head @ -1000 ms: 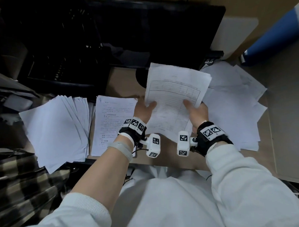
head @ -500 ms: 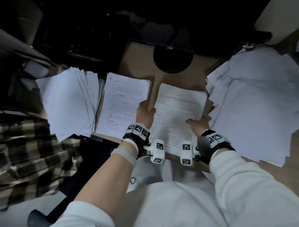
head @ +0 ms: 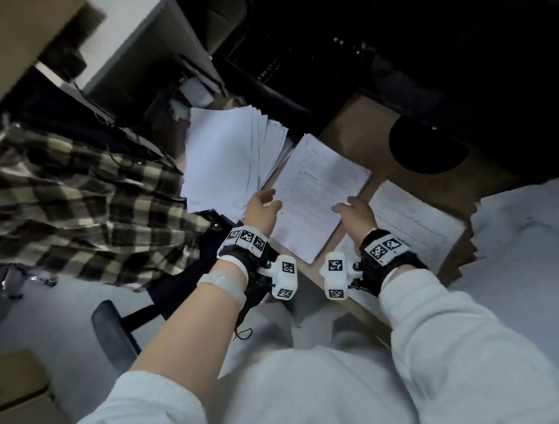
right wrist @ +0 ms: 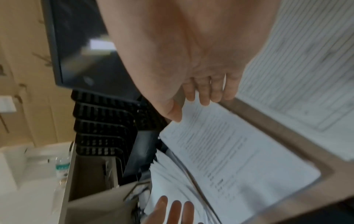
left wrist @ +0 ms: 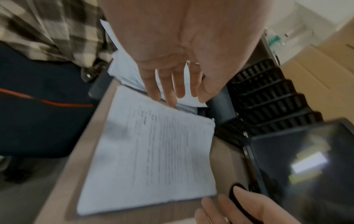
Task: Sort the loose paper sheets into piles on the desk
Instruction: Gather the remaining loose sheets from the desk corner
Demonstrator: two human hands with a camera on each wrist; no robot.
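Printed stack [head: 316, 194] lies flat on tan, matte counter [head: 358, 138], corner overhanging the near edge. Sheets thin, white, rectangular, covered in fine lines of text (blurred in both wrist views). Left hand [head: 261, 209] at the stack's left long edge, fingers [left wrist: 168, 91] straight and slightly spread, tips at the paper edge, gripping nothing. Right hand [head: 356, 213] at the right long edge, fingers [right wrist: 205, 94] loosely extended, tips on or just over the edge; cannot tell if touching. Fanned pile of blank sheets [head: 231, 156] just left, edges staggered. Ruled form [head: 413, 218] right of the stack. Black slotted file rack [left wrist: 268, 94] behind
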